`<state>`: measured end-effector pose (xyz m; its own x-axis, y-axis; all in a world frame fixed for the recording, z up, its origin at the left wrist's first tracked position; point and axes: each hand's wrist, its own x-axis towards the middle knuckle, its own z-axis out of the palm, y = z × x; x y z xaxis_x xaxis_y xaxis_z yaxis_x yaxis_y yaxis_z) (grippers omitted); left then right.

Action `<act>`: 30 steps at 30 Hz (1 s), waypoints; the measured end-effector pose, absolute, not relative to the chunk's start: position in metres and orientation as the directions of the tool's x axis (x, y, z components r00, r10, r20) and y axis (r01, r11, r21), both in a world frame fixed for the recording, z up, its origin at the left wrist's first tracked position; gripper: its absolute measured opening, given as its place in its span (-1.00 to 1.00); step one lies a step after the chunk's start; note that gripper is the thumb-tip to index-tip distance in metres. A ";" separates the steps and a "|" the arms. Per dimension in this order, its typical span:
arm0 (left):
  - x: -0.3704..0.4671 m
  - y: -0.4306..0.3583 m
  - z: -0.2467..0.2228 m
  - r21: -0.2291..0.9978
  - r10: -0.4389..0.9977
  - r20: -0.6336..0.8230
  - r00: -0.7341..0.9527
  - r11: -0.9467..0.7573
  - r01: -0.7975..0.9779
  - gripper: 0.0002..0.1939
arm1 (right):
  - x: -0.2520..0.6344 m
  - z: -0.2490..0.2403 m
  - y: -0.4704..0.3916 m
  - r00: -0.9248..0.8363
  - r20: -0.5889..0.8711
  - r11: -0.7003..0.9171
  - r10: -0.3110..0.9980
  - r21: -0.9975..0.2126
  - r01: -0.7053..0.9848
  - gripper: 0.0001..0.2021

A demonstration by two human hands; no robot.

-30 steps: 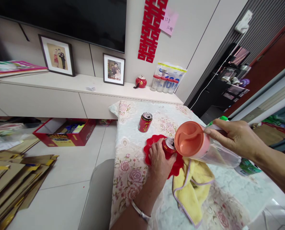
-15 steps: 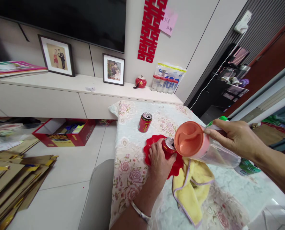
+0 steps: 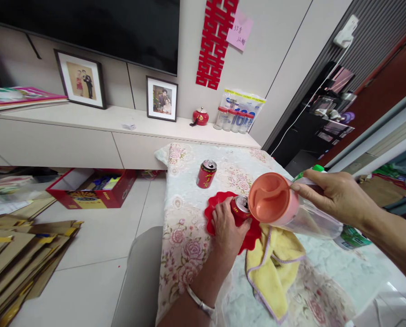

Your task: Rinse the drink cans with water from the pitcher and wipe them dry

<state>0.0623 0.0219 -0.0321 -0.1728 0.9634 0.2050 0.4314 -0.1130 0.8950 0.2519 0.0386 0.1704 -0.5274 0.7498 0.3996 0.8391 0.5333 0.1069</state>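
Note:
My left hand (image 3: 228, 225) is wrapped round an opened red drink can (image 3: 241, 205), held upright over a red scalloped plate (image 3: 216, 200). In my right hand (image 3: 335, 197) is the handle of a clear plastic pitcher (image 3: 312, 222) with an orange lid (image 3: 269, 197). The pitcher is tipped far over to the left, its lid's edge right at the can's top. Whether liquid is flowing I cannot make out. A second red can (image 3: 207, 174), also opened, stands upright farther back on the table. Beside the plate lies a crumpled yellow cloth (image 3: 274, 272).
A flowered cloth covers the table (image 3: 192, 218). Behind the pitcher lies or stands a green-capped bottle (image 3: 351, 237), partly hidden. A low white cabinet (image 3: 134, 145) runs along the wall with glass jars (image 3: 232, 120). Flattened cardboard (image 3: 25, 259) and a red box (image 3: 90, 195) are on the floor.

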 end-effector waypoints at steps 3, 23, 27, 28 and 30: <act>0.062 0.022 -0.032 0.896 0.964 0.203 -0.171 -0.113 0.429 -0.32 | 0.253 0.170 0.039 -0.529 0.401 0.534 0.748 0.109 0.838 -0.42; 0.063 0.022 -0.034 0.906 0.961 0.212 -0.176 -0.126 0.404 -0.32 | 0.253 0.170 0.039 -0.505 0.390 0.516 0.770 0.085 0.852 -0.41; 0.063 0.022 -0.034 0.906 0.964 0.205 -0.170 -0.121 0.406 -0.32 | 0.253 0.170 0.039 -0.511 0.389 0.521 0.767 0.090 0.849 -0.40; 0.063 0.022 -0.034 0.905 0.964 0.206 -0.169 -0.122 0.409 -0.32 | 0.253 0.170 0.039 -0.513 0.391 0.522 0.764 0.093 0.848 -0.40; 0.063 0.022 -0.034 0.903 0.963 0.210 -0.171 -0.124 0.412 -0.32 | 0.254 0.170 0.039 -0.518 0.395 0.524 0.759 0.102 0.846 -0.41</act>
